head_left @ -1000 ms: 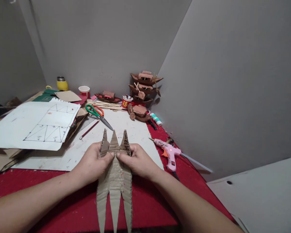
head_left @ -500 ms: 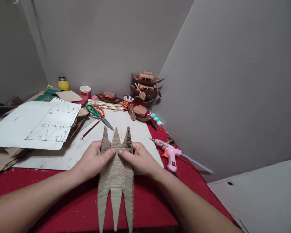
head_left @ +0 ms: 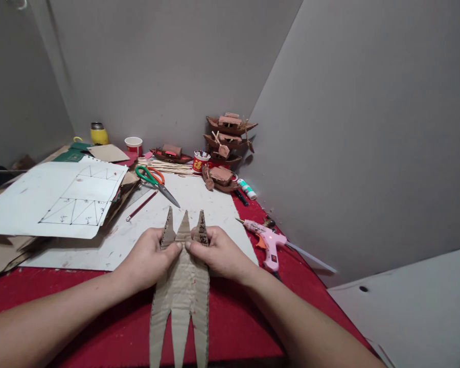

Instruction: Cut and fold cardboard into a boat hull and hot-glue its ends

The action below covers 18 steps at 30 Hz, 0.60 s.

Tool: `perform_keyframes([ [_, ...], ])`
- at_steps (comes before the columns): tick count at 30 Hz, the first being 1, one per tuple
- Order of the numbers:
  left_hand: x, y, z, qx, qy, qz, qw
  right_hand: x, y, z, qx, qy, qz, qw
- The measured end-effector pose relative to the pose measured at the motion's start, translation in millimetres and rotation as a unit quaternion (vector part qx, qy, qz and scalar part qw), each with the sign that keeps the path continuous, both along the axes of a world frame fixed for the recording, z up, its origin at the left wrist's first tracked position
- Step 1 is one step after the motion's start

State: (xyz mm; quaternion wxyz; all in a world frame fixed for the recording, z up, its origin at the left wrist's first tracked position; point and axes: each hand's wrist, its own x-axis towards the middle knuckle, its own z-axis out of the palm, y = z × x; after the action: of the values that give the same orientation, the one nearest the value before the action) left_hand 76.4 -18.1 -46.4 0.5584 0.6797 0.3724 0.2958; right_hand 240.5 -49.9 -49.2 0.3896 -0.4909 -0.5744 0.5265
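Note:
Between both hands is a brown corrugated cardboard cutout (head_left: 182,286) with three pointed strips at each end, joined along the middle. My left hand (head_left: 155,258) grips its left edge, thumb pressed on the face near the top points. On the right edge, my right hand (head_left: 214,250) holds the same way, and the two thumb tips nearly meet. The fingers behind the cardboard are hidden. Dark printed characters show on the right top point. Past the cutout, green-and-orange-handled scissors (head_left: 159,185) and a dark red pencil (head_left: 141,206) lie on a white board (head_left: 210,212).
At right rests a pink glue gun (head_left: 268,240) on the red tablecloth (head_left: 245,322). Model boats (head_left: 230,122) are stacked at the back. Left is a sheet with line drawings (head_left: 65,189) over cardboard. Thin sticks (head_left: 168,166), a paper cup (head_left: 134,145) and a glue bottle (head_left: 247,189) stand or lie behind.
The cardboard cutout and both hands have come slightly lower and nearer to me, with the cutout's lower end shifted a little left. Both hands keep their grip.

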Motion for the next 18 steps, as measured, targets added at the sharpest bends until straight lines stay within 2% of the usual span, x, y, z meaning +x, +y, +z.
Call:
perform_keyframes([
  [11, 3.1, -3.8, -0.9, 0.037, 0.026, 0.041, 0.998, -5.7, -1.8, -0.1, 0.005, -0.049, -0.028, 0.998],
  [18, 1.1, -0.8, 1.2, -0.039, -0.019, 0.013, 0.999, -0.4, 2.0, 0.4, 0.004, 0.000, -0.047, 0.999],
])
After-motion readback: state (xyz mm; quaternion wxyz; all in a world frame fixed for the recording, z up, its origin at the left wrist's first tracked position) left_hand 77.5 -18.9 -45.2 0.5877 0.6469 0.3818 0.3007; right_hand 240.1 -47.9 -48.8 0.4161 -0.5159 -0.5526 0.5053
